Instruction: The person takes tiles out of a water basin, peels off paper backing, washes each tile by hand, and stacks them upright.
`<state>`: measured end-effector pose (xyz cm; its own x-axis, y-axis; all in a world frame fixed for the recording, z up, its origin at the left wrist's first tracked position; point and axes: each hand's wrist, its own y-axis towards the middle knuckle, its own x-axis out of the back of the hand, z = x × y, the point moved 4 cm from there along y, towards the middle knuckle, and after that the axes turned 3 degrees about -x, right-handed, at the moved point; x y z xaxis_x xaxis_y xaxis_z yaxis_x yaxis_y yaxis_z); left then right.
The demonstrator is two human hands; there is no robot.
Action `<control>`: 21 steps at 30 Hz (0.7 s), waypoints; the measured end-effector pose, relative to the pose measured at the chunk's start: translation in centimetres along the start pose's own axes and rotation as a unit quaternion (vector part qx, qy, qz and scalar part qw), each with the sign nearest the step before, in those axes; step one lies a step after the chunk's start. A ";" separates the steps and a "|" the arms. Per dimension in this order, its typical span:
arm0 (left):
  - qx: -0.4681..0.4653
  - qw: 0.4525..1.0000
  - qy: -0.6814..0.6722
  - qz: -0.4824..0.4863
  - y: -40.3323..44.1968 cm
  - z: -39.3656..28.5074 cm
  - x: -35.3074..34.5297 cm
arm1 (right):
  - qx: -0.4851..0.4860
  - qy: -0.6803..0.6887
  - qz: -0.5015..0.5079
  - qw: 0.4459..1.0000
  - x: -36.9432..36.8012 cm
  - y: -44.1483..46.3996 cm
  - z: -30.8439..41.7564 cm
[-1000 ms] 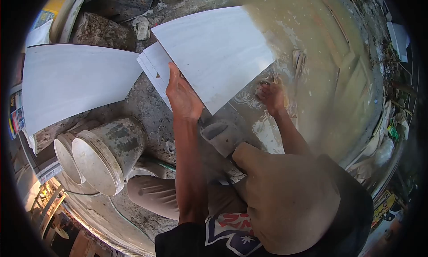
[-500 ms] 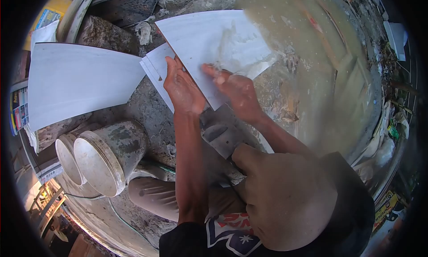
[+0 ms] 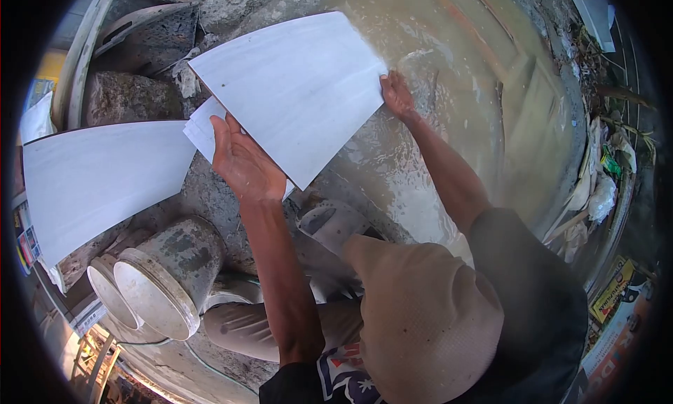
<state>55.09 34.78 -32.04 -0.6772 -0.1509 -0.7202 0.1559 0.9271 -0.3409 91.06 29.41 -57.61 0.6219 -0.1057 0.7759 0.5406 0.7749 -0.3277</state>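
A large white tile [image 3: 287, 88], held at a slant, lies across both hands above the edge of murky water [image 3: 477, 145]. My left hand [image 3: 247, 160] supports its lower left edge, palm up, with the thumb outside and the other fingers partly hidden under it. My right hand [image 3: 397, 96] grips the right edge, its fingers partly hidden by the tile. Part of a second white tile [image 3: 203, 129] shows beneath, behind my left hand. Another large white tile [image 3: 105, 176] leans at the left.
Two dirty white buckets [image 3: 158, 292] lie tipped beside my leg. A rough stone block [image 3: 133, 99] sits at the upper left. Plastic litter [image 3: 603, 197] and branches line the right edge of the water. Brown rounded fabric [image 3: 431, 320] covers the lower middle.
My right hand has moved from the wet face of the tile to its right edge. The water smear on the face is gone. My left hand still supports the tile; the view has shifted.
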 end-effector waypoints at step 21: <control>0.036 0.998 -0.031 0.044 0.8 0.2 -1.9 | 0.285 0.074 0.028 0.955 -0.4 3.5 22.2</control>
<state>56.68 35.71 -31.06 -0.6135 -0.0929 -0.7842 0.2651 0.9112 -0.3154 80.06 45.98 -47.10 0.7363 -0.1093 0.6678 0.1353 0.9907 0.0130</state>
